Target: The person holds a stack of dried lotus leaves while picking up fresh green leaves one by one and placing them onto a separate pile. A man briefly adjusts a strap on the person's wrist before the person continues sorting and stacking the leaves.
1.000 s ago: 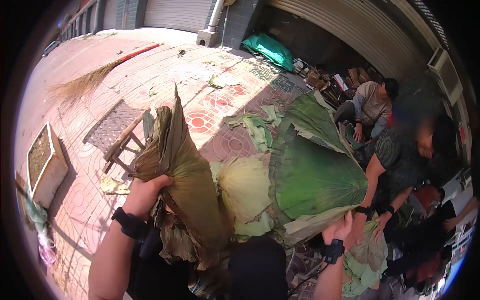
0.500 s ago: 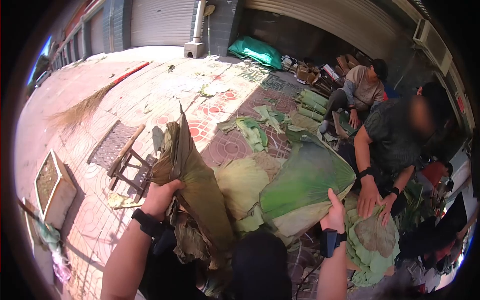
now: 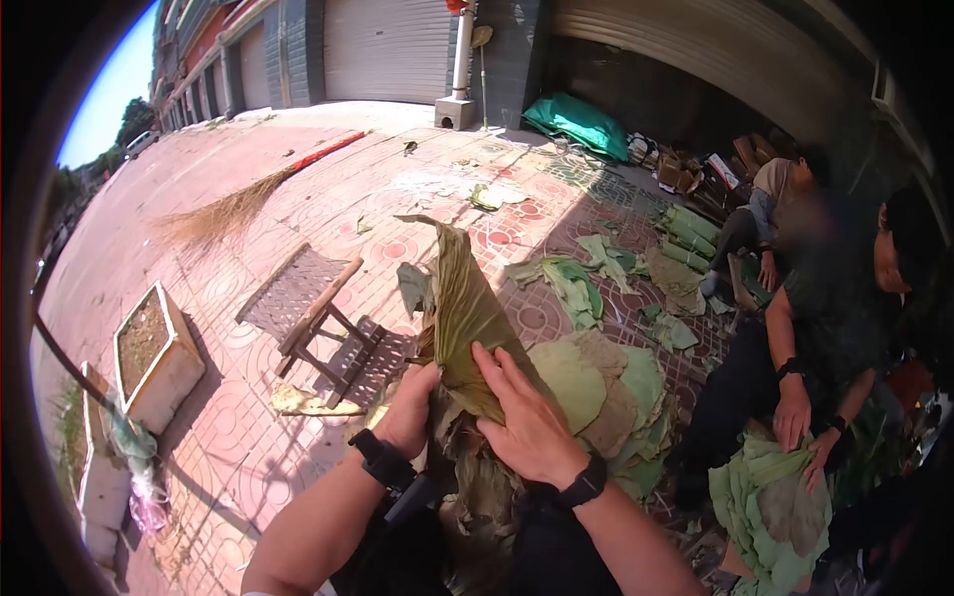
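Observation:
In front of me a folded, partly dried lotus leaf [image 3: 465, 308] stands upright, olive-green and creased, its curled tip pointing up and to the left. My left hand [image 3: 409, 409] is closed round its lower left edge. Against the leaf's right face lies my right hand [image 3: 532, 422], fingers stretched out flat. Brown, crumpled leaf parts [image 3: 487, 477] hang below my hands. Just beyond my right hand is a pile of flat lotus leaves [image 3: 641, 387], pale green and tan. Part of that pile is hidden behind my hand and the folded leaf.
A low woven-seat stool [image 3: 298, 298] stands left of my hands. Farther left are a soil-filled white planter [image 3: 159, 397] and a straw broom [image 3: 238, 209]. At right, a co-worker's hands [image 3: 795, 422] rest on a leaf stack [image 3: 760, 497]. Another person [image 3: 775, 199] sits behind, beside leaf bundles [image 3: 688, 233].
My right hand has left the broad green leaf and moved left onto the folded leaf. The green leaf now lies lower, on the pile. The view has swung left.

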The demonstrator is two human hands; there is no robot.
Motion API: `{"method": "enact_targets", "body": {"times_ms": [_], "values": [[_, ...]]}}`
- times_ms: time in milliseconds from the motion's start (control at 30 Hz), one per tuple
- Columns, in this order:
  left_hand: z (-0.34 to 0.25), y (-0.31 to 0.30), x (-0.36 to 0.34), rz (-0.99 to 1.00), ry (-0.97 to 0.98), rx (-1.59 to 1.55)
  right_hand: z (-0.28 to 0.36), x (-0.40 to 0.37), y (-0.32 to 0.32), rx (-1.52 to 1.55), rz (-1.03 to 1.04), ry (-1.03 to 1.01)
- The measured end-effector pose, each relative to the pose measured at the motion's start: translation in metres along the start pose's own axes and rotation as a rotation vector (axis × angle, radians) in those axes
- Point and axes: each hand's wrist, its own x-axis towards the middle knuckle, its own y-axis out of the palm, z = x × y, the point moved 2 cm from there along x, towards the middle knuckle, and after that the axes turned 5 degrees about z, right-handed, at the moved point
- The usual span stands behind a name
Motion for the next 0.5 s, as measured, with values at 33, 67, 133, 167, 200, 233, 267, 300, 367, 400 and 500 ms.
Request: {"method": "enact_targets", "body": {"times_ms": [33,67,133,167,200,233,267,300,367,400,500], "values": [[0.0,-0.006,-0.004,0.005,0.06,0.111,0.001,0.004,0.004,-0.005,-0.007,-0.001],[-0.003,-0.003,-0.01,0.014,0.117,0.221,0.002,0.009,0.008,-0.012,-0.015,0.003],[-0.012,0.002,-0.021,0.067,0.153,0.305,0.007,0.016,0.018,-0.059,-0.035,0.001],[-0.018,0.008,-0.024,0.055,0.23,0.385,0.01,0.021,0.025,-0.073,-0.027,0.012],[-0.022,0.013,-0.025,-0.13,0.213,0.396,0.015,0.026,0.033,-0.057,-0.006,0.021],[-0.024,0.014,-0.024,-0.319,0.191,0.408,0.018,0.03,0.041,-0.037,0.017,0.029],[-0.025,0.0,-0.026,-0.404,0.151,0.321,0.016,0.032,0.045,0.037,0.076,-0.014],[-0.03,-0.018,-0.031,-0.491,0.112,0.234,0.005,0.036,0.045,0.377,0.151,-0.006],[-0.04,-0.033,-0.039,-0.606,0.086,0.259,-0.041,0.052,0.037,1.06,0.303,0.006],[-0.042,-0.047,-0.043,-0.641,0.109,0.303,-0.084,0.064,0.032,0.886,0.169,0.109],[-0.05,-0.062,-0.056,-0.692,0.178,0.338,-0.177,0.065,0.033,-0.209,0.083,0.395]]}}
